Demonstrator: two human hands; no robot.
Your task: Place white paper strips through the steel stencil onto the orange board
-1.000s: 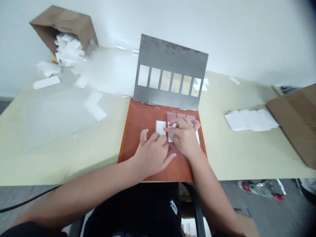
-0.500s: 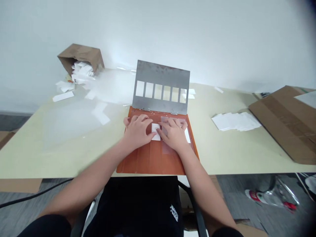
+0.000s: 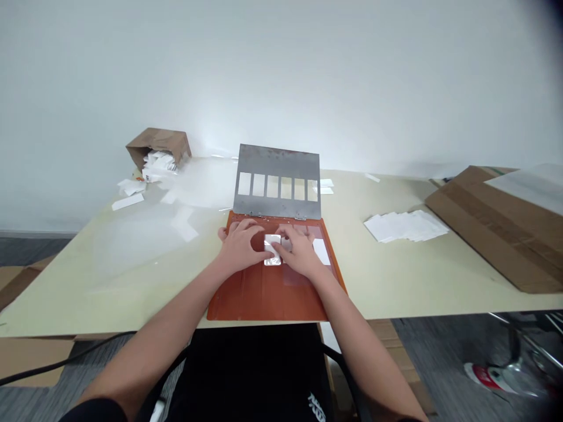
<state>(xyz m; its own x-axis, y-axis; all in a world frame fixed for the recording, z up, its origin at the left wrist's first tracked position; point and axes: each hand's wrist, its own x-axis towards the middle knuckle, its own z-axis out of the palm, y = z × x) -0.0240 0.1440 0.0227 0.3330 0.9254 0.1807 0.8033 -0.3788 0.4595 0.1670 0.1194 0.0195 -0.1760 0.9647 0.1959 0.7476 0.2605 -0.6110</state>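
Observation:
An orange base plate point(image 3: 268, 293) lies at the table's near edge, with its grey metal lid point(image 3: 278, 159) standing up behind it; the lid has a row of several rectangular windows. My left hand point(image 3: 240, 246) and my right hand point(image 3: 299, 251) rest flat on the plate, side by side. Between their fingertips sits a small white card point(image 3: 271, 249), which both hands touch. Another white card point(image 3: 321, 251) lies on the plate just right of my right hand. A translucent film strip point(image 3: 291, 275) shows under my right wrist.
A tipped brown box point(image 3: 159, 140) spills white cards at the far left. Clear plastic sheets point(image 3: 145, 225) cover the left of the table point(image 3: 396, 275). A stack of white cards point(image 3: 404, 225) lies to the right, with flat cardboard point(image 3: 497, 225) beyond it.
The camera has tilted up, so the plate and hands look smaller and lower. My left hand has slid up beside the right, and both now pinch the white card between them.

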